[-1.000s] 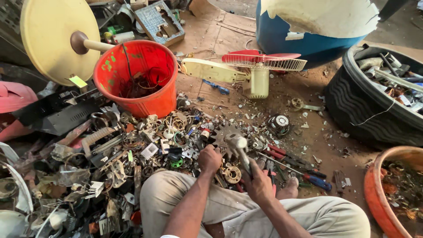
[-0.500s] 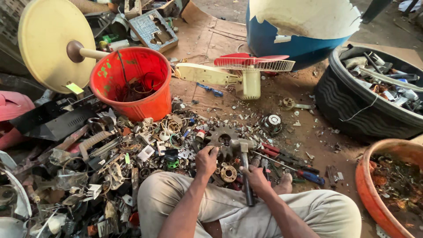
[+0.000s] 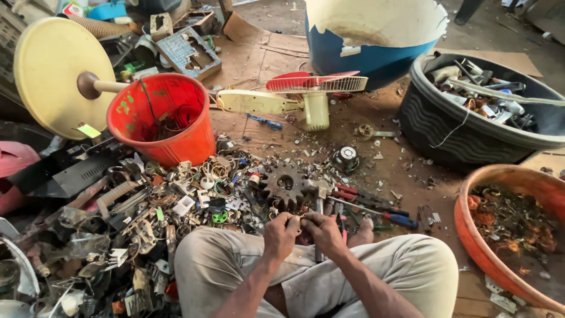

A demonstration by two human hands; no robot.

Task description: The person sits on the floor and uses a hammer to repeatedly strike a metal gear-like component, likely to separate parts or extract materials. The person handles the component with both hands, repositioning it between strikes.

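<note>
- A person is sitting on a dirt floor (image 3: 376,176), knees raised, looking down at both hands held together above the lap.
- The left hand (image 3: 281,234) and right hand (image 3: 323,231) are both closing around a small part (image 3: 299,220) pinched between the fingertips; it is too small to tell what kind it is.
- A hammer (image 3: 319,218) is standing just behind the hands, its handle running down between the knees; whether the right hand is also touching it cannot be told.
- A dark gear (image 3: 285,184) is lying on the floor just beyond the hands.
- Judging by the layout, sorting looks well under way but far from finished: a large scrap pile (image 3: 135,229) is still covering the floor on the left.
- A red bucket (image 3: 162,123) beyond the pile is holding some wires, a black tub (image 3: 471,123) at the right is holding metal pieces, and an orange basin (image 3: 512,235) at the right edge is holding small coppery bits.
- Labels: a small yellow tag (image 3: 89,130) is hanging off a cream disc (image 3: 59,76) at upper left; green marks are showing on the bucket's rim.
</note>
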